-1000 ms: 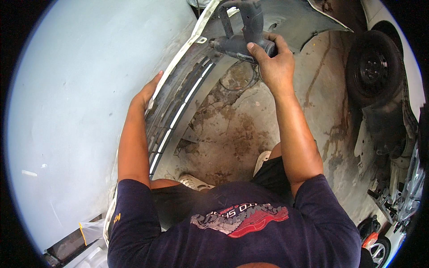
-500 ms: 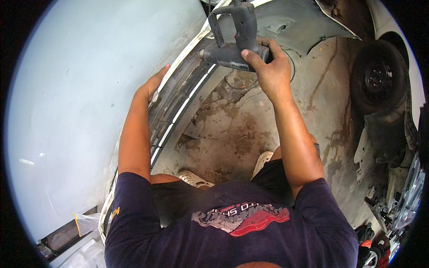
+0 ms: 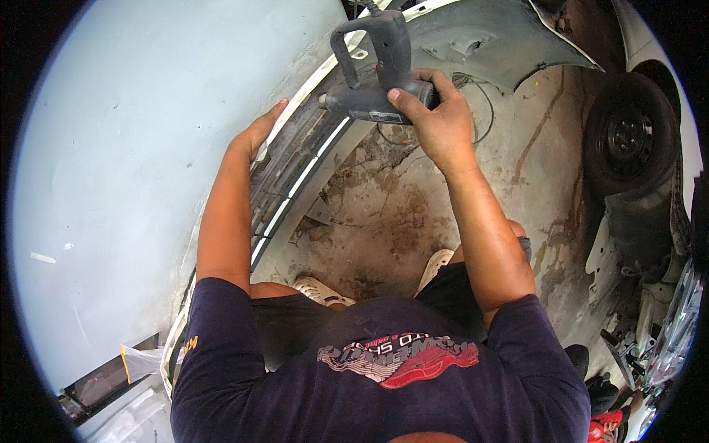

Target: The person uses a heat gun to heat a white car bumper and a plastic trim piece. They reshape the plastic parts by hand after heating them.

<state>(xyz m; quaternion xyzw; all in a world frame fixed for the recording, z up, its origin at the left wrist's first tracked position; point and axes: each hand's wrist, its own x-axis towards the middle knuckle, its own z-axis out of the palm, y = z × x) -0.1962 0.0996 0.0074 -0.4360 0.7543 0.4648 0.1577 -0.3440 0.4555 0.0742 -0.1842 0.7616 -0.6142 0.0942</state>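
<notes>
My right hand (image 3: 439,122) grips the rear of a black heat gun (image 3: 373,100), thumb on the near side and fingers over the far side. The gun lies sideways, its metal nozzle toward the left and its looped handle upward. Below and behind it curves a long car bumper (image 3: 284,177) with a white edge and dark slotted inner side. The nozzle end is close to that inner side; I cannot tell if they touch. My left hand (image 3: 255,136) lies along the bumper's outer edge, fingers stretched out and pointing away; its thumb is hidden.
A large pale blue-grey panel (image 3: 140,162) fills the left side. At right stands a wheel with a black tyre (image 3: 628,136). A thin cable (image 3: 487,111) loops over the stained concrete floor (image 3: 391,207). Clear plastic sheeting (image 3: 144,362) lies at lower left.
My right hand and the heat gun have shifted a little to the left and nearer. My left hand has stayed at the bumper's edge, with a slight shift.
</notes>
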